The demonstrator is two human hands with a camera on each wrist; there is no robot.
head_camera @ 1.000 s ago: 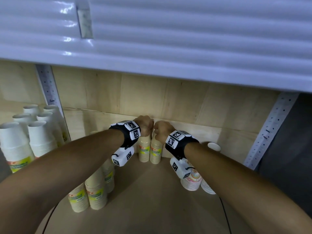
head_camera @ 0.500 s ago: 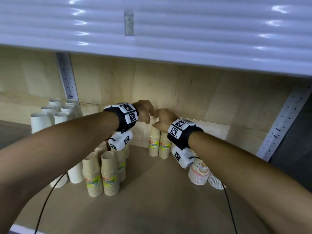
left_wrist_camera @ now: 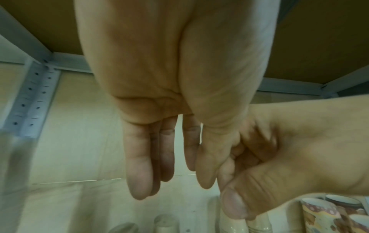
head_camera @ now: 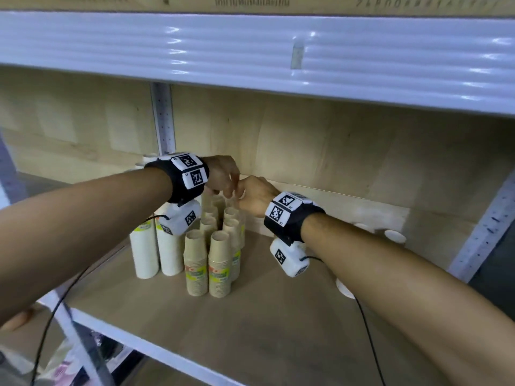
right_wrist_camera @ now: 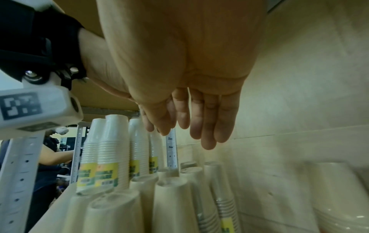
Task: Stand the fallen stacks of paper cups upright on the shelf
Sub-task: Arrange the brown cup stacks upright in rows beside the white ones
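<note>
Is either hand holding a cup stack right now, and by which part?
Neither. The left hand and right hand hover with relaxed fingers just above the upright brown stacks, gripping nothing.

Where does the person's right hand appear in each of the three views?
Head: the right hand is at the centre, above the cup stacks.
Left wrist: it enters from the right edge.
Right wrist: it fills the top centre.
Shared landmark: the perforated upright.
</note>
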